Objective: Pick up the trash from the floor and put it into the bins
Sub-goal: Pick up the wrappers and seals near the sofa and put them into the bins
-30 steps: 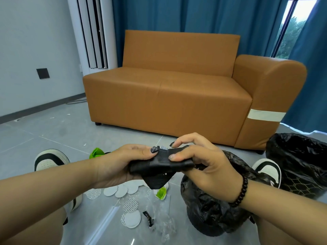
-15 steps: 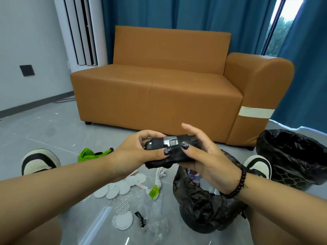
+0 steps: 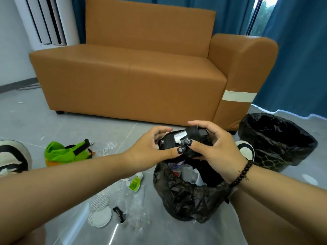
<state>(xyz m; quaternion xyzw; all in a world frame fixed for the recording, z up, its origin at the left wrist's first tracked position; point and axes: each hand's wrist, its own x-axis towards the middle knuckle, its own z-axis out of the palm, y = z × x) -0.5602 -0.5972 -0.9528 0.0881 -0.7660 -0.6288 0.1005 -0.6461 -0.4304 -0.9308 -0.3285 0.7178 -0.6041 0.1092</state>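
Inside near bin (image 3: 185,197), paper scraps (image 3: 189,172)

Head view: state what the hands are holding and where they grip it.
Both hands hold one black wrapped bundle above the near bin: the left hand grips its left end, the right hand its right end.

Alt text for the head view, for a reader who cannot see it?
Both hands, left and right, grip a crumpled black wrapper bundle above a black-bagged bin holding scraps. White round pads lie on the grey floor; a brown sofa stands behind.
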